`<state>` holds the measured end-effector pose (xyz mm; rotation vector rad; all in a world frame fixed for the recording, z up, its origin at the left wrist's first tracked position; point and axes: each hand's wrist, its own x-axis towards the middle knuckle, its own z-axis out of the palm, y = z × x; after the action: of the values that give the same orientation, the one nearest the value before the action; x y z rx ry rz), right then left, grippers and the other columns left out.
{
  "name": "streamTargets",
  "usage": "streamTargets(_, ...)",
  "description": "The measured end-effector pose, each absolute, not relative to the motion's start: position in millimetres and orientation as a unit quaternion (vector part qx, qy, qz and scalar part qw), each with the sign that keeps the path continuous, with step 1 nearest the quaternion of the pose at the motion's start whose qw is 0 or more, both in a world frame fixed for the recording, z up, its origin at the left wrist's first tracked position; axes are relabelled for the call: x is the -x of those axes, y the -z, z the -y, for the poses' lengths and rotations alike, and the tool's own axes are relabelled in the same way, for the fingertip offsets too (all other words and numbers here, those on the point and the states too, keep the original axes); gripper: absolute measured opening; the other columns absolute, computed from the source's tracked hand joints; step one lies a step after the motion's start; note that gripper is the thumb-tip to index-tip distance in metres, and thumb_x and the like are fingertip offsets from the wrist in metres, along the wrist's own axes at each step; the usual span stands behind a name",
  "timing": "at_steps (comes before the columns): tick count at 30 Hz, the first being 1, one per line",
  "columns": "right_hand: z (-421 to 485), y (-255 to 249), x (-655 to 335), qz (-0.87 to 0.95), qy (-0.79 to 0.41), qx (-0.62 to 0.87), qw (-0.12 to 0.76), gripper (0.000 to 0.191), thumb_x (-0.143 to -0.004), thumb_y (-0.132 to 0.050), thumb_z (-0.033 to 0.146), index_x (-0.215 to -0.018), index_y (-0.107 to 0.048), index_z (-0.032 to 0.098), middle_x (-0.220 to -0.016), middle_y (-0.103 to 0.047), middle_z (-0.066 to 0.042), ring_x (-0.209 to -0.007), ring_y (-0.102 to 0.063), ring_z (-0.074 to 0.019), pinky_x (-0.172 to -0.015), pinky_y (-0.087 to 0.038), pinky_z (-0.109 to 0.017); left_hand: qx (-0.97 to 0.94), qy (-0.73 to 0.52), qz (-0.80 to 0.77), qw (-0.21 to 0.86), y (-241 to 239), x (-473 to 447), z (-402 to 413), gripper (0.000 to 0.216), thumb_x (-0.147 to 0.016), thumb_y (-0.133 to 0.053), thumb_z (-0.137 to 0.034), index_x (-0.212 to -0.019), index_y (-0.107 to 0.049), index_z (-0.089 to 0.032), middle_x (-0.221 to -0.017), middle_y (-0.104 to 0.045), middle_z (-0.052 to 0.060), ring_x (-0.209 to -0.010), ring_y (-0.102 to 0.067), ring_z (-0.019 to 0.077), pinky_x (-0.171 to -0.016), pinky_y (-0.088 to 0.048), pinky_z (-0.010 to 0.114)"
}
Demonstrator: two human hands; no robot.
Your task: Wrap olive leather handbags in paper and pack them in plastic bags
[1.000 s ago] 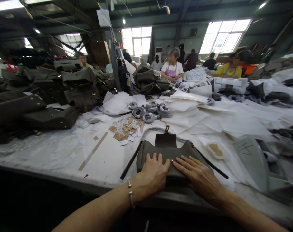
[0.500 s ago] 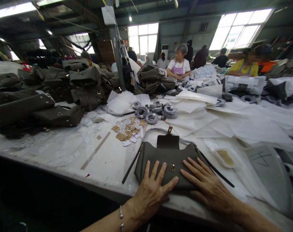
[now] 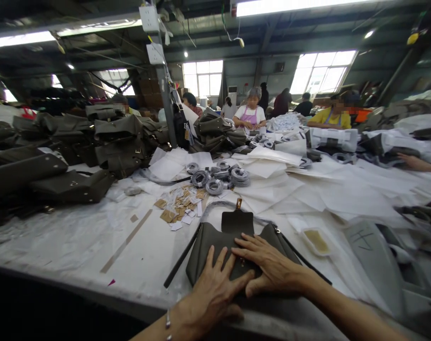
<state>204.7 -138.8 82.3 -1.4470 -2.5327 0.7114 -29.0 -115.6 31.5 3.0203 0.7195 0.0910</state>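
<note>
A dark olive handbag (image 3: 286, 244) lies at the table's near edge, its flap (image 3: 237, 221) folded back and pointing away from me. A gold clasp piece (image 3: 239, 203) tips the flap, and a strap (image 3: 182, 258) runs out on either side. My left hand (image 3: 217, 279) rests on the bag's front panel with its fingers spread. Across the middle of the panel lies my right hand (image 3: 267, 263), fingers apart, close to the left fingertips. It partly covers the small gold turn lock (image 3: 242, 261). Neither hand grips anything.
Brown and white tags (image 3: 180, 206) and wrapped strap coils (image 3: 213, 186) lie beyond the bag. White paper sheets (image 3: 308, 194) spread to the right, near a small dish (image 3: 315, 241). Olive bags (image 3: 69, 184) pile up at left. Co-workers sit behind; another person's hand (image 3: 414, 162) reaches in at right.
My right hand has slid left and farther up the bag, over the lock. My left hand stays on the panel. The view has shifted, and another person's hand has appeared at right.
</note>
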Motion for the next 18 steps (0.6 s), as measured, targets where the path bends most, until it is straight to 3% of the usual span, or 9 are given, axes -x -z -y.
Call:
streamTargets(5, 157, -58, -197, 0.848, -0.196, 0.483, 0.094, 0.096, -0.071, -0.066, 0.075, -0.151, -0.038, 0.029, -0.156, -0.036, -0.014, -0.145, -0.026, -0.0404, -0.115, -0.021, -0.066, -0.973, -0.011, -0.228, 0.023, -43, 71, 116, 0.098, -0.072, -0.074, -0.062, -0.151, -0.016, -0.047, -0.156, -0.036, 0.013, -0.139, -0.038, 0.0408, -0.105, -0.035, 0.07)
streamTargets(10, 162, -44, -194, 0.861, -0.139, 0.473, 0.123, 0.094, -0.077, -0.064, 0.069, -0.154, -0.031, 0.027, -0.156, -0.035, -0.013, -0.145, -0.026, -0.0394, -0.116, -0.018, -0.066, -0.965, -0.075, -0.248, -0.036, -32, 85, 116, 0.1, -0.075, -0.077, -0.05, -0.154, -0.018, -0.035, -0.155, -0.034, 0.019, -0.143, -0.032, 0.0402, -0.109, -0.032, 0.068)
streamTargets(15, 162, -48, -193, 0.863, -0.131, 0.472, 0.12, 0.094, -0.078, -0.064, 0.067, -0.153, -0.033, 0.02, -0.154, -0.038, -0.017, -0.144, -0.03, -0.0387, -0.116, -0.02, -0.064, -0.963, -0.055, -0.262, -0.013, -33, 69, 120, 0.096, -0.076, -0.063, -0.071, -0.153, -0.026, -0.026, -0.153, -0.037, 0.022, -0.141, -0.036, 0.0399, -0.111, -0.035, 0.06)
streamTargets(18, 163, -42, -193, 0.86, -0.114, 0.483, 0.121, 0.099, -0.076, -0.068, 0.061, -0.154, -0.031, 0.014, -0.154, -0.038, -0.019, -0.144, -0.029, -0.0379, -0.117, -0.021, -0.061, -0.968, -0.052, -0.245, 0.016, -40, 44, 121, 0.102, -0.078, -0.045, -0.081, -0.155, -0.021, -0.019, -0.154, -0.032, 0.023, -0.141, -0.034, 0.042, -0.111, -0.031, 0.063)
